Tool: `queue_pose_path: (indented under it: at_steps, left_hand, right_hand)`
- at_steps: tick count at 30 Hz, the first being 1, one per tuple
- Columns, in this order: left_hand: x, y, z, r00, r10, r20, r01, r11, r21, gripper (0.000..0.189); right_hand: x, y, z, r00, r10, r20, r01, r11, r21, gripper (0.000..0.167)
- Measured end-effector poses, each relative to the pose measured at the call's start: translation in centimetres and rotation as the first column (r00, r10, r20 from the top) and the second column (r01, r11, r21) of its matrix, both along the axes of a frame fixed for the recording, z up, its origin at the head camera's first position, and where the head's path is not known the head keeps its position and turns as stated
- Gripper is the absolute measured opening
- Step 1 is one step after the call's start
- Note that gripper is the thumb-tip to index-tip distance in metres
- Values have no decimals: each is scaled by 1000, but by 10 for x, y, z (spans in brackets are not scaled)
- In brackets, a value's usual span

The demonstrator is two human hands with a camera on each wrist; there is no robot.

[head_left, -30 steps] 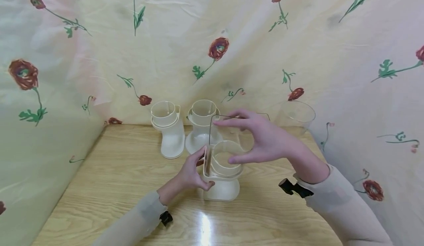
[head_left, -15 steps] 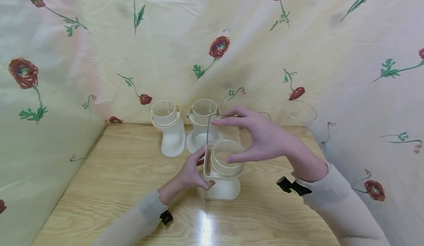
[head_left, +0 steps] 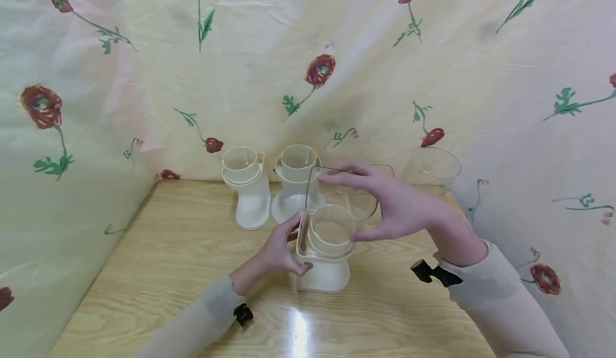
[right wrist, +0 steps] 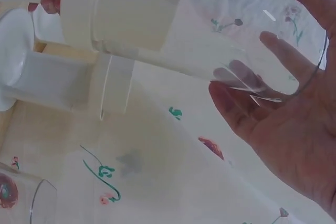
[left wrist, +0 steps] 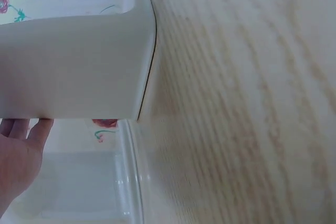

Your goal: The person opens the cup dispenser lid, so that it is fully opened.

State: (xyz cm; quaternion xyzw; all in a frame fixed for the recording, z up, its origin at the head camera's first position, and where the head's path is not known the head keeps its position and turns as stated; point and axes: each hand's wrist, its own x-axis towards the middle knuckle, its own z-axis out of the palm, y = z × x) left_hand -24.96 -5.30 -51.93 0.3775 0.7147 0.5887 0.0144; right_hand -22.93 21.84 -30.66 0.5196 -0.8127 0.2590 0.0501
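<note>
A white plastic stand [head_left: 323, 277] with a round cup-like collar [head_left: 332, 236] and a rounded base stands in front of me. My left hand [head_left: 278, 252] grips its left side, thumb toward me and fingers behind; some of these fingers [left wrist: 39, 132] show below the white panel [left wrist: 79, 66]. A clear rounded container [right wrist: 210, 35] rises from the collar. Around its far end curves my right hand [head_left: 397, 203], thumb on the near side and fingers on the far side. In the right wrist view, fingers [right wrist: 233, 108] show along the container's lower edge, partly through the clear wall.
Two more white stands, a left one [head_left: 252, 205] and a middle one [head_left: 291, 200], stand at the back of the wooden table [head_left: 183, 256]. A large clear open vessel [head_left: 435, 177] stands back right. Flowered cloth [head_left: 260, 96] hangs behind and at both sides.
My right hand shifts slightly right in the last half second, and the clear container's top edge tips a little the same way. My left hand and the stand stay in place.
</note>
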Motion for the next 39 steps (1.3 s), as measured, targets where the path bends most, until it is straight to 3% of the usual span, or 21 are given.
queue_pose_path:
  at_steps: [8,12,14,17,22,26,30,33,37,39]
  left_hand:
    - [1,-5,-2,997,-34,69,34,999,-10,68]
    - [3,-6,0,994,-37,99,35,999,15,61]
    - [5,-6,1,993,-44,110,41,999,31,62]
    - [7,-5,2,993,-45,110,41,998,45,60]
    - [10,-6,1,995,-28,92,23,999,48,50]
    - [10,-7,1,995,-13,99,9,999,37,47]
    - [8,-8,0,993,-2,117,-3,999,40,44]
    - [7,-8,-1,991,55,120,-62,997,51,35]
    - [7,-6,0,982,156,104,-163,984,68,25]
    - [6,-5,1,981,179,80,-184,981,65,26]
  right_hand:
    - [12,-5,-10,988,-155,-15,153,984,-89,107]
    - [12,-3,-15,988,-157,-1,156,980,-125,113]
    - [7,0,-18,993,-112,41,117,982,-148,116]
    - [-5,4,-25,992,22,125,3,979,-202,119]
    - [-22,7,-39,940,265,213,-190,929,-317,120]
    - [-30,4,-45,905,355,236,-252,891,-377,120]
    - [-33,0,-50,887,391,247,-264,867,-424,117]
    - [-31,-5,-54,899,359,252,-216,862,-458,115]
    - [-22,-12,-55,945,210,249,-73,881,-467,115]
    - [-18,-15,-54,960,134,247,-4,887,-463,115]
